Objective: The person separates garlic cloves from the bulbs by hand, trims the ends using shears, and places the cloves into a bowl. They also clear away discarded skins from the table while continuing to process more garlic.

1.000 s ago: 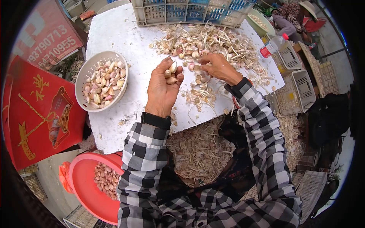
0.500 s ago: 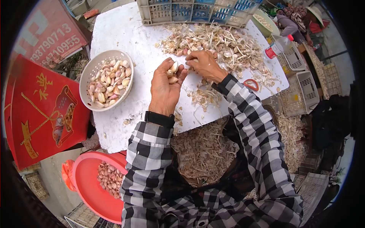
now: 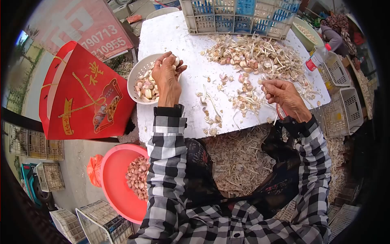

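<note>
My left hand (image 3: 167,79) is curled around garlic cloves (image 3: 175,61), one pale clove showing at the fingertips. It hangs over the right side of a white perforated bowl (image 3: 132,87), which holds many peeled cloves (image 3: 146,89). Over the table's right part, my right hand (image 3: 287,97) pinches thumb and forefinger together; what sits between them is too small to make out. Its fingertips are beside a heap of garlic cloves, stems and dry skins (image 3: 260,55). Red scissor handles (image 3: 278,112) show partly behind that hand.
A plastic crate (image 3: 239,18) stands at the white table's (image 3: 162,36) far edge. A red-capped bottle (image 3: 318,57) is at its right. On the left are a red gift bag (image 3: 89,97) and a red basin (image 3: 115,171) with garlic. A person (image 3: 335,34) sits at far right.
My left hand has moved from near the heap to the bowl with its cloves. My right hand has moved apart, rightward and nearer to me. The view has shifted left.
</note>
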Demonstrator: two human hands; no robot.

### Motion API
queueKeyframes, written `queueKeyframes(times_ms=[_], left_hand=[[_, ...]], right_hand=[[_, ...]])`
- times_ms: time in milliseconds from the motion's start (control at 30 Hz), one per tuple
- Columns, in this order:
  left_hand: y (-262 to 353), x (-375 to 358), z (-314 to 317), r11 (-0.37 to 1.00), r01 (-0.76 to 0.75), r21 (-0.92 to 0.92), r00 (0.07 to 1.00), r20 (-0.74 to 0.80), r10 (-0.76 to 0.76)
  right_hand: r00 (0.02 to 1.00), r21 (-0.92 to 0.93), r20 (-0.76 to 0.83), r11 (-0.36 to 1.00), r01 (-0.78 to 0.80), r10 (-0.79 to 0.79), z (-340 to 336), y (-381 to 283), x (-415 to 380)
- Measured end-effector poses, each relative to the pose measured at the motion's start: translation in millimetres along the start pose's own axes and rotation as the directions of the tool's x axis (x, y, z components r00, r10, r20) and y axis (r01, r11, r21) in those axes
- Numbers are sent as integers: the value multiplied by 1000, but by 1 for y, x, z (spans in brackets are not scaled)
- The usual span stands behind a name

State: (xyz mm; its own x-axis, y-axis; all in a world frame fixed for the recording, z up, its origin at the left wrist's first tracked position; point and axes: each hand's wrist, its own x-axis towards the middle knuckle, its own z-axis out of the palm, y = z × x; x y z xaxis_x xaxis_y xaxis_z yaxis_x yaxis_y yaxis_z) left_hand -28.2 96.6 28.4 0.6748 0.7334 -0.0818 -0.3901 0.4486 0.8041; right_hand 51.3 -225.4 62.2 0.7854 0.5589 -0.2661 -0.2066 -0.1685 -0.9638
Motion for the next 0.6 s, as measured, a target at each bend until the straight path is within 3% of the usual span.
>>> queueKeyframes(times_ms=[33,100,167,200,267,333,367,433,500,600], left_hand=[[10,10,-14,977,-71,201,997,-14,75],[18,13,-33,808,-188,559,982,137,134],[13,12,-48,532,-334,778,942,279,184],[11,0,-38,272,-446,853,883,369,290],[5,-40,-8,690,-379,617,895,435,102],[-2,-86,24,886,-29,462,810,530,-250],[-10,-108,35,912,37,409,744,598,-299],[-36,-134,44,914,-38,404,637,714,-290],[-46,-153,52,962,82,260,617,745,-254],[-46,-161,55,926,96,365,637,692,-339]], right_hand=[[1000,-17,7,1000,-11,11,1,-2,-12],[1000,-30,16,999,-22,23,0,0,-28],[1000,-42,20,999,-22,23,8,2,-34],[999,-57,31,998,7,-5,13,4,-35],[996,-65,56,995,77,-74,30,4,-41],[988,-27,63,989,143,-141,48,4,-45],[977,12,61,979,202,-203,54,5,-46],[966,19,65,969,248,-249,61,9,-47],[927,-59,30,925,375,-373,62,14,-51],[919,-195,-10,902,386,-395,62,17,-64]])
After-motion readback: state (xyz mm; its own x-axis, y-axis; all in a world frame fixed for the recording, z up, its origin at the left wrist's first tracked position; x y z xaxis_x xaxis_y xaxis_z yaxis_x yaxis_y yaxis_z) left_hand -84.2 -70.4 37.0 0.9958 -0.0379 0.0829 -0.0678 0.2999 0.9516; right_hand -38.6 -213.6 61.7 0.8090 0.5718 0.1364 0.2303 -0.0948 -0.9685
